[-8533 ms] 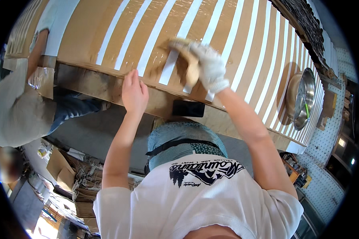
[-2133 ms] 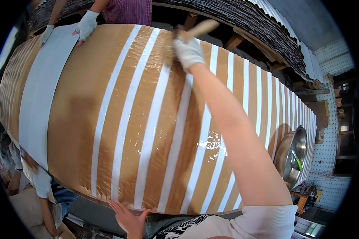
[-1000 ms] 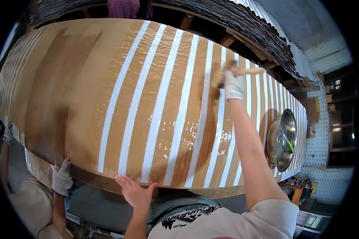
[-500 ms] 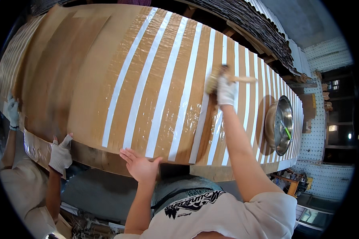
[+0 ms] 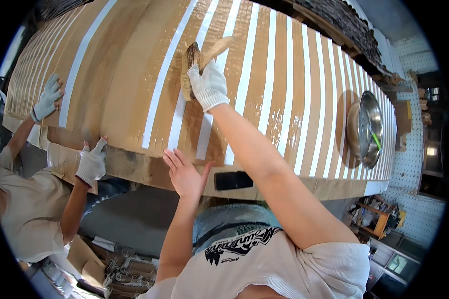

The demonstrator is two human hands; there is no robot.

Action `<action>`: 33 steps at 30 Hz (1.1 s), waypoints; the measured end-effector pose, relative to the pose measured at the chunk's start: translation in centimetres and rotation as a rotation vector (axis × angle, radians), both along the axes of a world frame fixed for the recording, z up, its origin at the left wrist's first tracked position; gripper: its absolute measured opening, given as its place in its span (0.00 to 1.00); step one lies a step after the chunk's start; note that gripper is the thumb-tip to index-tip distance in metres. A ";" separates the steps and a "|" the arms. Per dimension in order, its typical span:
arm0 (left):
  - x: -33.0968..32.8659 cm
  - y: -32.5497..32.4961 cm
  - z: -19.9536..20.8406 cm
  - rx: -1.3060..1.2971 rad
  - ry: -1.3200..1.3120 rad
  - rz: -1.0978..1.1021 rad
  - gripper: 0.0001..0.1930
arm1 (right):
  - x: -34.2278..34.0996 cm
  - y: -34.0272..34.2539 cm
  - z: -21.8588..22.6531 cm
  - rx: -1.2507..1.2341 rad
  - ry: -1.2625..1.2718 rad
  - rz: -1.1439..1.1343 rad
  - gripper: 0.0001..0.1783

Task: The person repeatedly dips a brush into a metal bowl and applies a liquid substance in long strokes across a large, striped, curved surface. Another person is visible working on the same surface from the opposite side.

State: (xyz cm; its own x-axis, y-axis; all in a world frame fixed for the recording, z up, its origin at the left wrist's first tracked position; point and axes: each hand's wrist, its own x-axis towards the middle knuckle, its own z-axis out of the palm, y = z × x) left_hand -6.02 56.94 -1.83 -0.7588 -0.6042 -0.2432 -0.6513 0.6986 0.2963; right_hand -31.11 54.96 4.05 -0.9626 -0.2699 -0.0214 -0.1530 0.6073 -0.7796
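Note:
My right hand (image 5: 209,85), in a white knit glove, is closed around a wide bristle brush (image 5: 186,79) with a pale wooden handle. The bristles press on a glossy, wet-looking brown sheet (image 5: 257,74) striped with white strips (image 5: 288,89). Bare and open, my left hand (image 5: 185,175) rests at the sheet's near edge, fingers stretched out and thumb apart. A black flat rectangular object, phone-like (image 5: 233,181), lies by the edge just right of it.
A steel bowl (image 5: 353,130) holding a green-handled tool (image 5: 375,141) stands on the sheet at the right. At the left, a co-worker's gloved hands (image 5: 47,99) work at a brown panel. Dark stacked sheets (image 5: 334,31) lie beyond the far edge.
My right hand has swept the brush leftward over the strips. The co-worker's far hand has risen onto the striped sheet at the left, where another white strip shows. The view has shifted.

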 end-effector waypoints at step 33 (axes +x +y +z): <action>2.1 0.3 28.3 1.963 1.568 -0.419 0.14 | 9.5 27.4 -3.3 0.252 0.224 -0.561 0.29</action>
